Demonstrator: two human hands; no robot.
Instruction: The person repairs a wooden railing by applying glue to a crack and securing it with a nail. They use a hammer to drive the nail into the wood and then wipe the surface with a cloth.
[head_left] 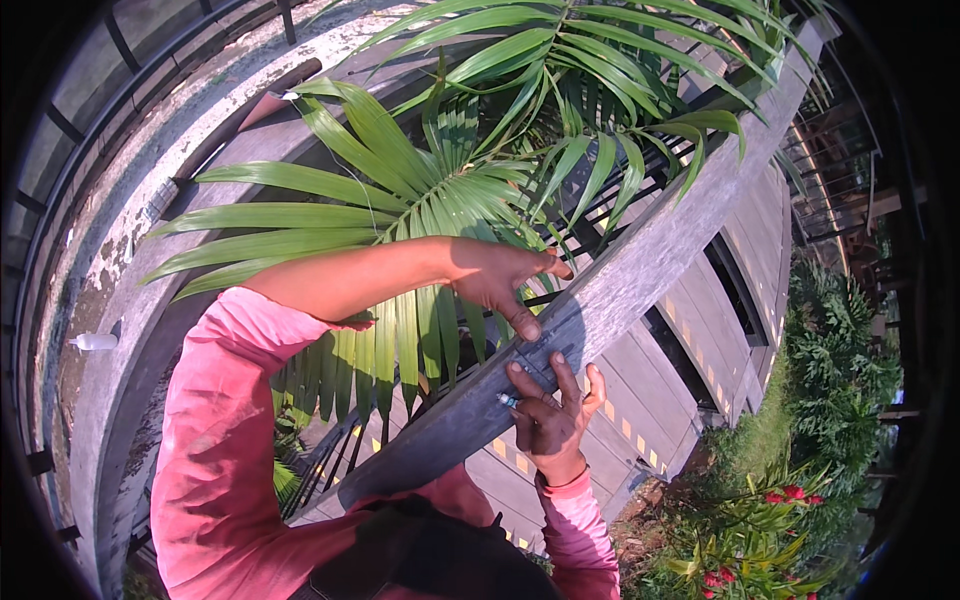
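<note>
My left hand (pixel 500 280) reaches over the palm fronds (pixel 400 210) to a long grey rail (pixel 620 260). Its fingers are stretched apart, and the thumb presses on the rail's near face. Just below it, my right hand (pixel 552 418) rests against the same rail with bent fingers. Beside its thumb shows a small blue and silver piece (pixel 507 400), seemingly pinched there; its kind is too small to tell. Between the two hands a dark patch (pixel 537 348) marks the rail's surface.
A white bottle (pixel 95 342) lies on the curved ledge (pixel 130 300) at left. Beyond the rail is grey paving (pixel 630 385) with yellow marks and dark slots. Bushes with red flowers (pixel 720 577) grow at lower right. A dark metal fence (pixel 120 45) runs along the upper left.
</note>
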